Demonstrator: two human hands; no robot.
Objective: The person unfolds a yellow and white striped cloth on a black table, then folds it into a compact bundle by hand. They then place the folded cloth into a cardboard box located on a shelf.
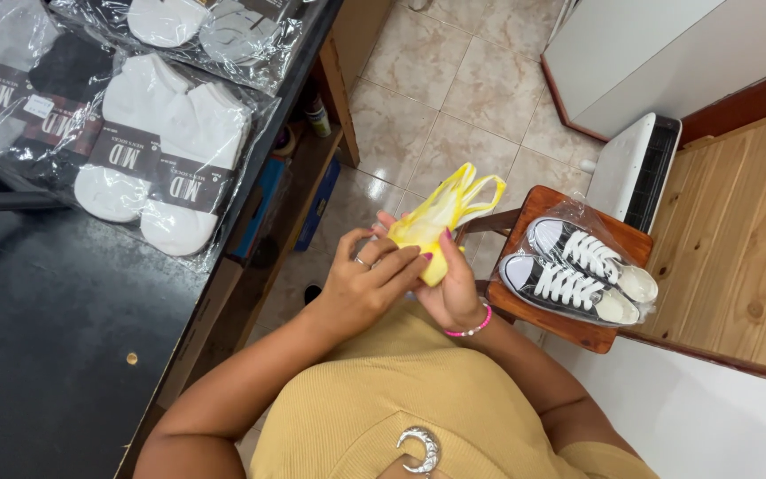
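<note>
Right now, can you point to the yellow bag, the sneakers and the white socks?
yellow bag (443, 217), head view, on its crumpled middle.
sneakers (569, 270), head view, on the white laces.
white socks (148, 124), head view, on a sock inside the clear pack.

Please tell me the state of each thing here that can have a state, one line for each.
yellow plastic bag: bunched, held in both hands
left hand: gripping bag
right hand: gripping bag
black sneakers: laced, wrapped in clear plastic, lying on wooden stool
white socks: packaged, lying on black table
</note>
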